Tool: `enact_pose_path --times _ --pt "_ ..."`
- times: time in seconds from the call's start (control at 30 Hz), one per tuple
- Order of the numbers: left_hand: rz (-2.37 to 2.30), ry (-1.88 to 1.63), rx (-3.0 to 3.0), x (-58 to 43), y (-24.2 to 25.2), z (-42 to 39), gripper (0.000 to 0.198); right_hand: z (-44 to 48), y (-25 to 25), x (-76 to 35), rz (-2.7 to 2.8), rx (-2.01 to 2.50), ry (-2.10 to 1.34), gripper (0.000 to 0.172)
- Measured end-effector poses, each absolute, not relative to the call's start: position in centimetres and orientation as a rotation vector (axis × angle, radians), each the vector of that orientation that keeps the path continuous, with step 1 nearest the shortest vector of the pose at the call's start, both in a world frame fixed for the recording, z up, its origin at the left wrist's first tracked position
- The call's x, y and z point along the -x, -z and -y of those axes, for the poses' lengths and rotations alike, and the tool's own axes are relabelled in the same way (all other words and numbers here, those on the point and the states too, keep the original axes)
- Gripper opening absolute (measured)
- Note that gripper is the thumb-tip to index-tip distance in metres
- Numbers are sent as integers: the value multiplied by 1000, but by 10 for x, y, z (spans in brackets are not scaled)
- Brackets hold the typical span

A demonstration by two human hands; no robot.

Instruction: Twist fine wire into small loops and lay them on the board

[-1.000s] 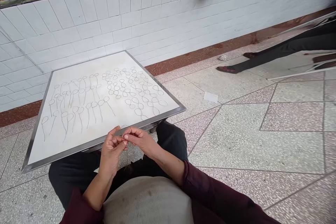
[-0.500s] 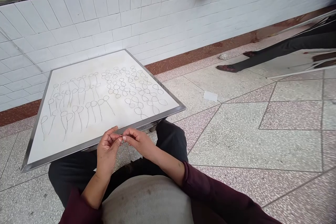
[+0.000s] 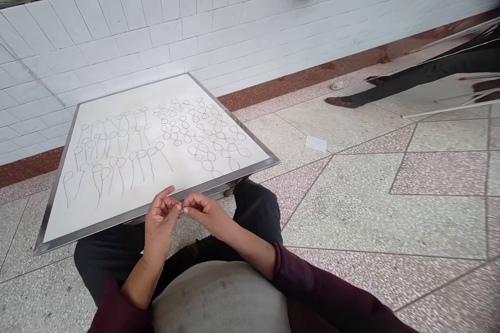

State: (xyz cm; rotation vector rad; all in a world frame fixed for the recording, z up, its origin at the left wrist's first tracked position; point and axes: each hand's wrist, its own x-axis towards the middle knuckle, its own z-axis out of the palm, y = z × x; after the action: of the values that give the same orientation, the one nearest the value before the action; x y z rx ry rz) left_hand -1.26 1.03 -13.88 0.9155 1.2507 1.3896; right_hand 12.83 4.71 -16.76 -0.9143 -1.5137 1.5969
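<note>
Both of my hands meet just off the near edge of the white board. My left hand pinches a thin wire between thumb and forefinger, its other fingers curled. Close beside it, my right hand also pinches the wire between thumb and fingertip. Only a faint bit of that wire shows; most is hidden by the fingers. On the board's left half lie several dark wires, each with a loop and a long tail. Several wires bent into double loops lie on its right half.
The board has a metal rim and sits over my knees against a white tiled wall. Another person's leg and shoe are at the right. A white paper lies on the speckled floor.
My right thumb and fingertip have shifted slightly down at the pinch point. Both hands stay together on the wire. The whole view has moved a little.
</note>
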Motion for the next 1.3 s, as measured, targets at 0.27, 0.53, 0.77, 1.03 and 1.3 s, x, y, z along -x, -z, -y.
enact_pose_path --times 0.27,0.53,0.77,1.03,1.3 --pt "-1309 -1448 -814 12 143 -12 44 -41 169 -128 1927 956 -836 12" --pt "-1307 -1347 -896 16 140 -13 47 -42 172 -131 2012 941 -666 17" --pt "-1305 -1372 -866 16 142 -13 47 -41 172 -131 2135 989 -474 20" --pt "-1271 -1395 -723 15 148 -17 49 -37 176 -130 2346 935 -152 19" --pt "-1246 -1390 -684 23 149 -24 49 -40 173 -124 2115 1047 -609 17"
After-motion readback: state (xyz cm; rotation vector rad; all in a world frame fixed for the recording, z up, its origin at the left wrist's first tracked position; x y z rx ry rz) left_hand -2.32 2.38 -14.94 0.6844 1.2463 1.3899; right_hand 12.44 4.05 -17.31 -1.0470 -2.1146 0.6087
